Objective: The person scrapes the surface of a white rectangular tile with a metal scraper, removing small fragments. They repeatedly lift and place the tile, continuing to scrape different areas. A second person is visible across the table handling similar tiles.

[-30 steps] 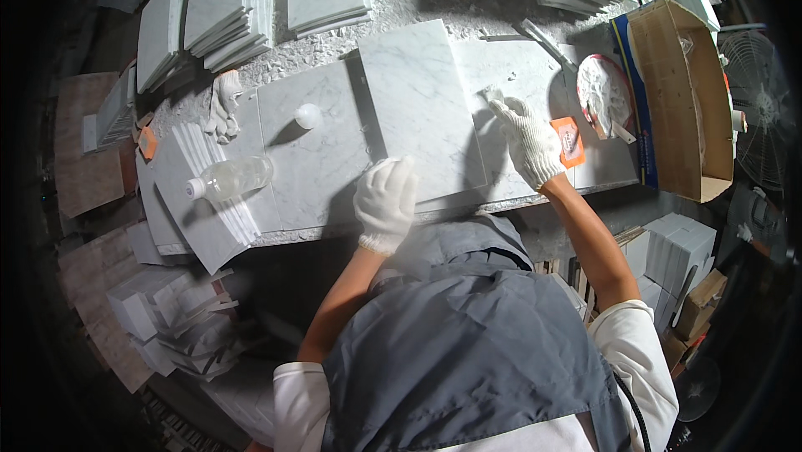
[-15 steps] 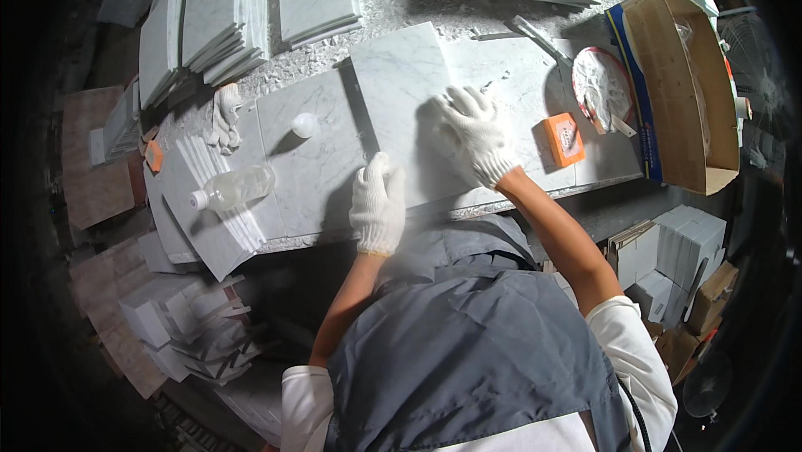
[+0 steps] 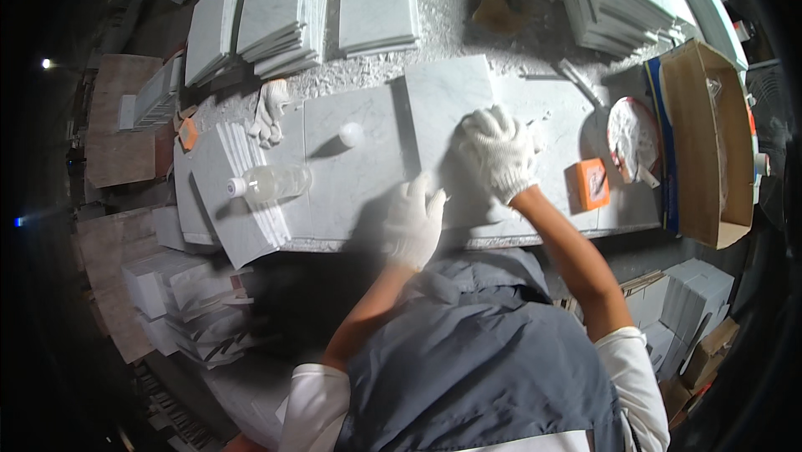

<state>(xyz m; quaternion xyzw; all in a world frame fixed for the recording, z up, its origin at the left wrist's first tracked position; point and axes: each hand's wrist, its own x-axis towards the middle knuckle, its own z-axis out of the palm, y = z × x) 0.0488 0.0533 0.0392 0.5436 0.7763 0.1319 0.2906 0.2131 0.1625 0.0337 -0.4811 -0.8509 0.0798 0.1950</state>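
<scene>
Up front on the bench, a pale marble tile lay with its long side running away from the body, far end tipped a touch to the left. The right hand was the one further in, over the tile's right side with its fingers bent; couldn't tell if it had anything tucked under the palm. The left hand was down by the near left corner, thumb sticking out, too blurry to say if it was gripping the edge or just resting there. So most of the tile was ahead of the left and off to the left of the right. Shadow and the right hand covered the near right part, so no clue where that corner ended. Orange box was just right of it all, bottle well over left. That little round white thing? Couldn't make it out.
</scene>
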